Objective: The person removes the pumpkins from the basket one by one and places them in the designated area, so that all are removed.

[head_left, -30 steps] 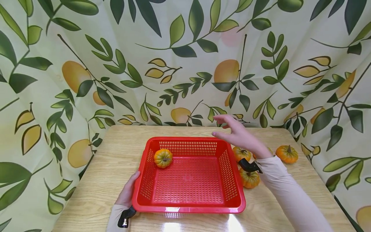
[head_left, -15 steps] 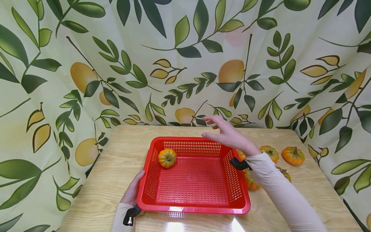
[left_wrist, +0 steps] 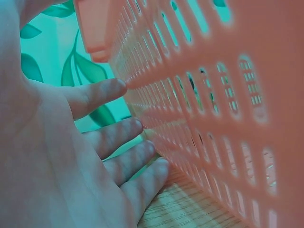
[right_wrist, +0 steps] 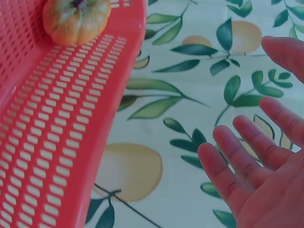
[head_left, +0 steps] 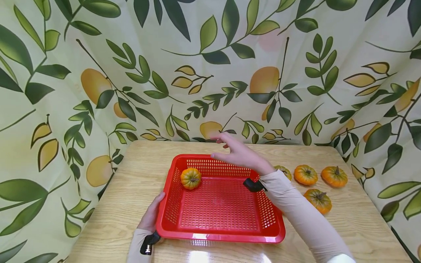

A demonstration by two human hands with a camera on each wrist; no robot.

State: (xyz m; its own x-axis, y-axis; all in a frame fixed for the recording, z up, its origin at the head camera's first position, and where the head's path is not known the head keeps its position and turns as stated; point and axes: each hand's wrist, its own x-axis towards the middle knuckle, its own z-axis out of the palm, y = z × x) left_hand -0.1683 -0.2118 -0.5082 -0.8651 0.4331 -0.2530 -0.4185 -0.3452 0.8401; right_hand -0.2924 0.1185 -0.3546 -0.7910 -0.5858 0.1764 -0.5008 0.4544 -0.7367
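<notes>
A red plastic basket (head_left: 217, 235) with slotted walls stands on the wooden table. Inside it, at the left back corner, sits a small orange and green pumpkin (head_left: 190, 178). My left hand (head_left: 151, 213) is at the basket's left side; in the left wrist view the straight fingers (left_wrist: 111, 137) reach to the slotted outer wall. Over the basket's back rim hovers my right hand (head_left: 238, 151), its fingers spread and nothing in them. The right wrist view shows this hand (right_wrist: 266, 171) apart from the rim, with the pumpkin (right_wrist: 76, 21) in the basket beyond.
Several more pumpkins lie right of the basket, among them a front one (head_left: 317, 201), a middle one (head_left: 305, 175) and a far right one (head_left: 334, 176). A leaf-print cloth (head_left: 210, 73) hangs behind the table (head_left: 108, 219).
My right hand has moved left, from above the pumpkins to over the basket's back rim. My left hand stays at the basket's side. The head view has shifted slightly.
</notes>
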